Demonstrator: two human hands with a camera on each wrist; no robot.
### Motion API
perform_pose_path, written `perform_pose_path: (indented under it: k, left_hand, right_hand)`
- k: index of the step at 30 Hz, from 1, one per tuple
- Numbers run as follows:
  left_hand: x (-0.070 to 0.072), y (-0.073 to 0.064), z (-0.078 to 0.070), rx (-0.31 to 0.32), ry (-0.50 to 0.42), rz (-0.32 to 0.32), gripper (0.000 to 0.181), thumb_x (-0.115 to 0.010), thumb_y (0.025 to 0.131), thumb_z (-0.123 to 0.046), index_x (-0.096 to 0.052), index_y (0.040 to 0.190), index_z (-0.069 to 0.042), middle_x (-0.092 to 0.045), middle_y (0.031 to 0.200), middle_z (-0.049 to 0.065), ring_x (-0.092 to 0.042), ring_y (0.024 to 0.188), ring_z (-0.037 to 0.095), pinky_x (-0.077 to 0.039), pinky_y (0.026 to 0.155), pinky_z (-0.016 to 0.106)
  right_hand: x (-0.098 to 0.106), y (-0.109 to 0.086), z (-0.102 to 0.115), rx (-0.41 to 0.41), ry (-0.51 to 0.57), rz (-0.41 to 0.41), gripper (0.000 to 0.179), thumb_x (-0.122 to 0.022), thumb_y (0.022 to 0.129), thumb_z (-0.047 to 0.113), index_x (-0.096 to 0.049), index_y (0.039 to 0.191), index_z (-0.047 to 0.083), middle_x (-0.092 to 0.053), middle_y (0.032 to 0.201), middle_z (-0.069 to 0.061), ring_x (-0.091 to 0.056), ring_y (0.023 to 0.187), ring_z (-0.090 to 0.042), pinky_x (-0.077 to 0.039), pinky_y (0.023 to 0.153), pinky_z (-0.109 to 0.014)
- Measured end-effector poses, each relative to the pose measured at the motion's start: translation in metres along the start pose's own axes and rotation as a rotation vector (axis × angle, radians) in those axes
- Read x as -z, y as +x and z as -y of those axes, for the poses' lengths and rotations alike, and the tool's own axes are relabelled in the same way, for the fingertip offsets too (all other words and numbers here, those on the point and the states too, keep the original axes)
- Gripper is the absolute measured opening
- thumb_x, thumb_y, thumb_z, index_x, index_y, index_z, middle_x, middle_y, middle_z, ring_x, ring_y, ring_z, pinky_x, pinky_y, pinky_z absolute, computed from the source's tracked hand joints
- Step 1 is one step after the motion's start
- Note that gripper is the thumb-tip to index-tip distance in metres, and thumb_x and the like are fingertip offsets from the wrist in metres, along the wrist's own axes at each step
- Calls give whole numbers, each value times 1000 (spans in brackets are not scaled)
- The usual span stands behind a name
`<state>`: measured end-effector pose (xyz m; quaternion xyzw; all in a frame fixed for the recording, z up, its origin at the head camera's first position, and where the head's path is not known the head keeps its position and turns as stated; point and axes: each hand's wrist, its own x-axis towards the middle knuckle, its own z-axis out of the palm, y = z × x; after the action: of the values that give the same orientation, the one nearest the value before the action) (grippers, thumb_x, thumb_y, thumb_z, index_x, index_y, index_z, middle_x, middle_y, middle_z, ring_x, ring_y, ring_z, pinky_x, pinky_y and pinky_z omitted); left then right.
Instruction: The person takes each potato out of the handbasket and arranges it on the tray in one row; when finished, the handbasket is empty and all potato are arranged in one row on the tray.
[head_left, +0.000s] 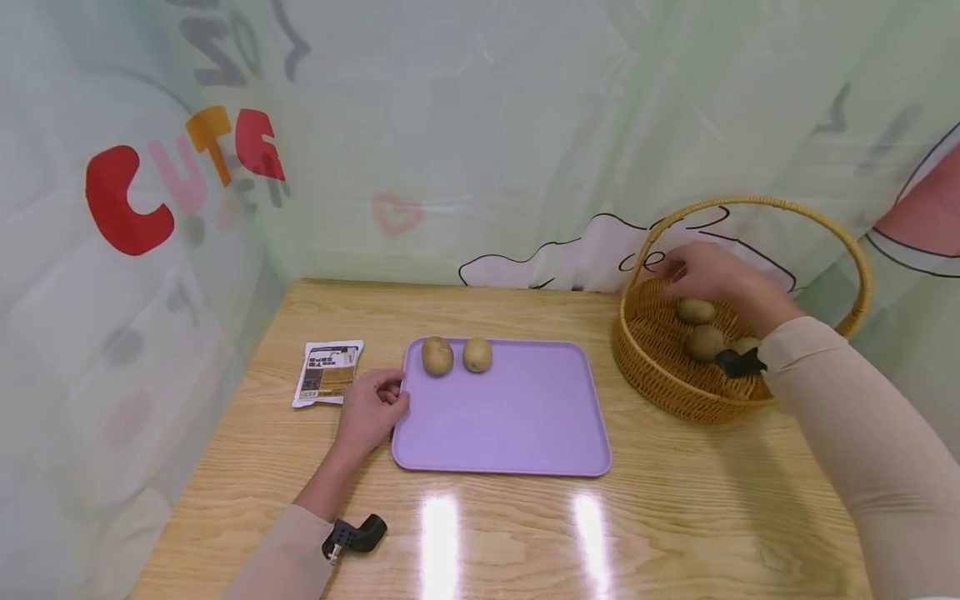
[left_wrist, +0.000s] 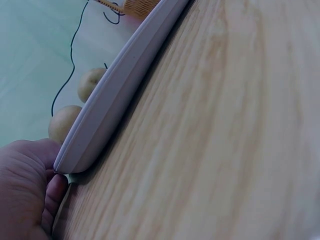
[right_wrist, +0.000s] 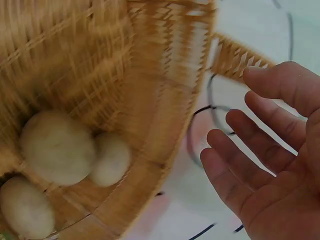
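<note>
My left hand [head_left: 372, 410] pinches the left rim of a lilac plastic tray [head_left: 510, 417], thumb and fingers at its corner in the left wrist view. Two potatoes, one browner [head_left: 437, 356] and one paler [head_left: 477, 354], sit side by side near the tray's back left corner. Over the back of a wicker basket [head_left: 652, 375] my right hand [head_left: 701, 268] hovers. Its fingers [right_wrist: 272, 147] are loosely spread and hold nothing in the right wrist view. Inside the basket lie a large potato [right_wrist: 57, 147], a smaller one [right_wrist: 111, 160] and another [right_wrist: 27, 207].
A flat printed packet [head_left: 328, 372] lies on the wooden table [head_left: 675, 500], left of the tray. The basket's tall handle [head_left: 750, 200] arches above the right forearm. A patterned curtain [head_left: 465, 125] hangs behind the table's back edge.
</note>
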<state>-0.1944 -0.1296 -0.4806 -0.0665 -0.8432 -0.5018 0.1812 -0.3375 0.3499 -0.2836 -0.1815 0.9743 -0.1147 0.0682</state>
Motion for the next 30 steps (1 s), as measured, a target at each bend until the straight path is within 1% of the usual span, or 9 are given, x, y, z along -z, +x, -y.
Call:
perform_pose_path:
  k: [3,7,10,14,17,21,24,26,30]
  left_hand:
    - [0,0,0,-2,-2,-6,26,-73,73,2,-72,99,4,-65,78,6,-60,66,14,-52,58,18]
    - [0,0,0,-8,-13,-5,26,-73,73,4,-72,99,5,-65,79,8,-60,67,15,-51,58,18]
    - [0,0,1,-6,-18,-2,26,-72,73,4,-72,99,5,-65,79,9,-61,67,16,-51,58,17]
    - [0,1,1,-4,-8,-1,26,-73,73,5,-72,99,5,-65,79,9,-61,68,16,-51,58,17]
    - [0,1,2,-10,2,-3,26,-73,73,5,-72,99,5,-65,79,9,-61,67,17,-51,58,17]
    - [0,1,2,-12,1,-6,26,-73,73,4,-72,99,5,-66,79,10,-61,68,17,-51,58,17]
    - [0,2,2,-10,-2,-6,26,-73,73,5,-72,99,5,-66,80,10,-61,68,16,-51,58,17]
    - [0,1,2,-11,-3,-5,27,-73,73,5,-72,99,5,-66,80,10,-61,68,16,-51,59,16]
    - [0,2,3,-30,-6,-7,27,-73,72,6,-72,99,6,-66,80,10,-62,67,17,-52,58,18]
  right_hand:
    - [-3,-2,-15,-66,17,34,42,-71,83,18,-63,116,-7,-61,114,-26,-56,105,-41,-47,85,-57]
    - [-8,-5,-31,-133,19,73,48,-71,84,23,-60,120,-7,-59,118,-26,-54,107,-41,-47,84,-59]
    - [-11,-8,-39,-140,6,94,43,-72,84,26,-62,114,-3,-61,110,-21,-55,98,-37,-48,78,-54]
    - [-16,-10,-47,-136,-26,121,26,-71,84,27,-65,99,6,-61,95,-10,-53,84,-29,-45,67,-44]
    - [-20,-11,-52,-128,-83,142,23,-72,83,28,-68,96,11,-62,94,-5,-53,83,-26,-45,68,-44]
    - [-26,-10,-59,-105,-157,157,35,-77,76,33,-73,104,11,-66,99,-7,-55,86,-27,-48,76,-49]
    - [-30,-12,-63,-111,-119,182,43,-80,73,33,-72,108,8,-65,104,-10,-52,90,-27,-49,77,-48]
    - [-32,-14,-65,-146,-66,223,37,-80,72,31,-69,100,9,-60,99,-9,-49,87,-27,-46,70,-43]
    - [-37,-19,-67,-224,27,311,26,-77,74,26,-58,85,12,-50,88,-7,-45,81,-27,-34,58,-38]
